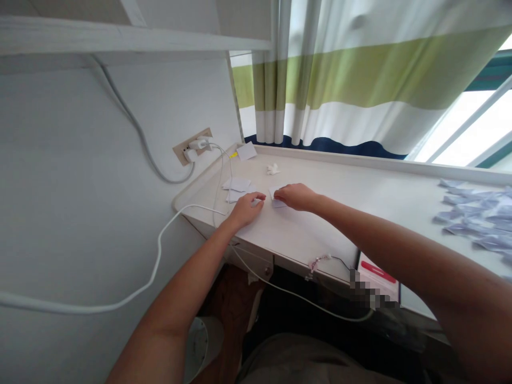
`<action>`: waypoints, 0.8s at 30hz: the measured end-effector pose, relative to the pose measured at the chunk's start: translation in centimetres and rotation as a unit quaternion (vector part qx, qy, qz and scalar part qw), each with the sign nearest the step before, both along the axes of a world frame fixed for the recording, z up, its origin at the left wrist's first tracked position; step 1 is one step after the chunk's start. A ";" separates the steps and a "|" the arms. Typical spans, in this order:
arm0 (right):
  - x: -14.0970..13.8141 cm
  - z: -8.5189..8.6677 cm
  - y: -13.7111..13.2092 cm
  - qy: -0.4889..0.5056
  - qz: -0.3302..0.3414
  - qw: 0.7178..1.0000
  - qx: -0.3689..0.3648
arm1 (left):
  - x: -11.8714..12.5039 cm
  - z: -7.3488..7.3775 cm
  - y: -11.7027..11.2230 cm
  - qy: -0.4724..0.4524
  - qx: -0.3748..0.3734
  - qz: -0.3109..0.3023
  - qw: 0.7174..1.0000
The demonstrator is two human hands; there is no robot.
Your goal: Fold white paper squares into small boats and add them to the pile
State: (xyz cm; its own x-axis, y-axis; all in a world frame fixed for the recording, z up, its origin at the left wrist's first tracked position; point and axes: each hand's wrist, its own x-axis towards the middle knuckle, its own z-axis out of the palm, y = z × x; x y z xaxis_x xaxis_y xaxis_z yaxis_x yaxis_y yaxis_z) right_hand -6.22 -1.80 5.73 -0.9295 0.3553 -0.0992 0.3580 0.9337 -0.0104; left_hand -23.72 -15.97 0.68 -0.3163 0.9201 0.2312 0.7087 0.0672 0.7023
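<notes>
— Where is the paper (276, 202)?
— On the desk (320, 229), under the fingertips of the right hand (298, 196), which bend down onto it. Whether they pinch it is unclear.
— And the left hand (245, 209)?
— Half curled just beside it, touching the stack (237, 185). Its grip is unclear.

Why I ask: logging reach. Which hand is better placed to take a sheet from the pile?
Left, probably. The left hand lies beside the pile, fingertips at its edge; the right hand rests on a separate sheet, farther from the pile.
</notes>
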 end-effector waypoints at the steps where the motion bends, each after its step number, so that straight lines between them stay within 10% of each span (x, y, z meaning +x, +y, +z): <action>1: 0.2 0.4 0.2 0.019 -0.013 1.000 -0.011 | 0.2 0.1 0.3 -0.004 0.005 0.001 1.000; 7: 3.3 3.6 1.5 0.173 -0.106 0.979 -0.033 | 2.5 1.6 3.1 -0.006 0.079 -0.006 0.997; 12: 10.9 5.5 2.6 0.233 -0.137 0.962 -0.036 | 9.0 3.2 8.1 -0.157 0.073 -0.158 0.972; 19: 22.9 4.5 4.3 0.410 -0.288 0.862 -0.080 | 20.8 3.7 14.7 -0.246 0.071 -0.288 0.923; 24: 26.8 3.0 5.2 0.418 -0.306 0.849 -0.105 | 24.5 3.0 16.7 -0.277 0.020 -0.329 0.903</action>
